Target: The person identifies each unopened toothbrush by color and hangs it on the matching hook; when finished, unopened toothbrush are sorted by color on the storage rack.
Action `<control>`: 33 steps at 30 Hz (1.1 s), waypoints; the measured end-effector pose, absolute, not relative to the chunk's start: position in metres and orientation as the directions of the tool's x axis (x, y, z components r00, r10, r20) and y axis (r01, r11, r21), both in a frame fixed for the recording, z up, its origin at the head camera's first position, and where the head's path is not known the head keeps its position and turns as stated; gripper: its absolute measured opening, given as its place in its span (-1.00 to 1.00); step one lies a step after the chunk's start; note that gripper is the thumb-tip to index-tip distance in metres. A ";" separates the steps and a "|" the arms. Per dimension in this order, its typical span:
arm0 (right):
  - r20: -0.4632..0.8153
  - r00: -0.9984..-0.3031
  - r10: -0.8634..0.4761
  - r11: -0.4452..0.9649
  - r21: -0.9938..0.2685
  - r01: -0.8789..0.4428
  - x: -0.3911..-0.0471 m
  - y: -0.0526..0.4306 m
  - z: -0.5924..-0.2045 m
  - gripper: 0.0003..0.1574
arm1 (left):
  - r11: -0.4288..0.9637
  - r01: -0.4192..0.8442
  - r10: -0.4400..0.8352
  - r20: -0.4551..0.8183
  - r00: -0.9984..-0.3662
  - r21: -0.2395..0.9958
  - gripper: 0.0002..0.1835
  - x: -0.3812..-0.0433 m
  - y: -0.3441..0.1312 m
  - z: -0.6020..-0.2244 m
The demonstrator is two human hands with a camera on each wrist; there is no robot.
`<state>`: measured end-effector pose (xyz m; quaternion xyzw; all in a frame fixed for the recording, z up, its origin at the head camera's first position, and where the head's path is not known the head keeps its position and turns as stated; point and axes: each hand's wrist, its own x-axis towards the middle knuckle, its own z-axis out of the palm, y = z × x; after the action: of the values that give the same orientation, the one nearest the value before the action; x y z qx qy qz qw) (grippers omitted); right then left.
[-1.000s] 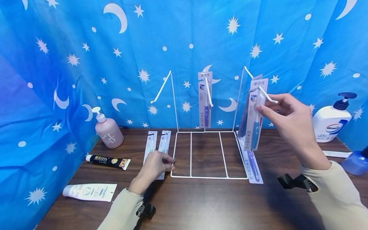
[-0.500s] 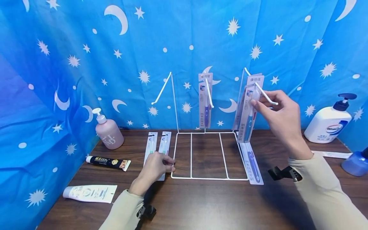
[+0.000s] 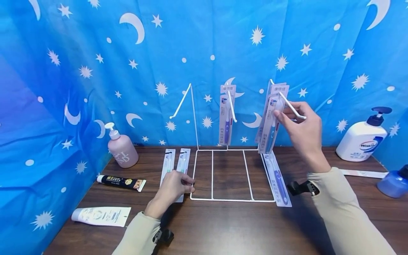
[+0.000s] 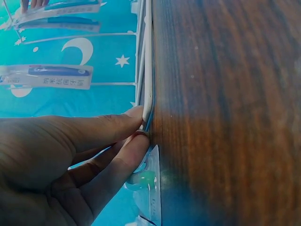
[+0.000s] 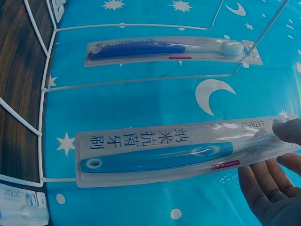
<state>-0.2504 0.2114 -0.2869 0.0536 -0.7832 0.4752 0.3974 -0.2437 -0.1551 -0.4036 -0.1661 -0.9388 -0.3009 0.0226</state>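
Note:
My right hand (image 3: 302, 132) pinches a packaged blue toothbrush (image 3: 270, 132) between thumb and fingers. This pack hangs on the right hook of a white wire rack (image 3: 232, 200), in front of another pack mostly hidden behind it. In the right wrist view the blue handle (image 5: 160, 159) shows through clear plastic, with the thumb near the brush-head end. My left hand (image 3: 173, 189) pinches the rack's base wire (image 4: 148, 61) at its front left corner, as the left wrist view shows. A packaged purple toothbrush (image 3: 227, 120) hangs on the middle hook; the left hook (image 3: 180, 101) is bare.
Two packaged toothbrushes (image 3: 168, 163) lie left of the rack, partly under my left hand. Another purple one (image 3: 279, 184) lies along its right side. Toothpaste tubes (image 3: 103, 216) and a pink pump bottle (image 3: 122, 150) stand left; a white pump bottle (image 3: 361, 141) and blue bottle (image 3: 393, 184) stand right.
My right hand has moved left and back along the right hook, carrying the blue toothbrush pack closer to the one behind. The left hand keeps its place on the rack.

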 end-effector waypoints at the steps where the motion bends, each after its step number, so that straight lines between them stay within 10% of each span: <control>1: 0.675 -0.675 0.296 0.542 -0.701 -0.464 -0.251 0.211 -0.287 -0.52 | 0.765 0.325 0.300 0.139 -0.944 0.555 -0.81 -0.244 -0.155 -0.403; 33: 0.390 -0.894 0.223 0.396 -0.874 -0.282 -0.250 0.273 -0.301 -0.39 | 0.772 0.322 0.293 0.144 -0.945 0.549 -0.81 -0.242 -0.150 -0.401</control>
<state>-0.2502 0.2727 -0.3010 0.0185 -0.8032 0.5492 0.2298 -0.2417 -0.1496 -0.4015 -0.1634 -0.9408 -0.2959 0.0252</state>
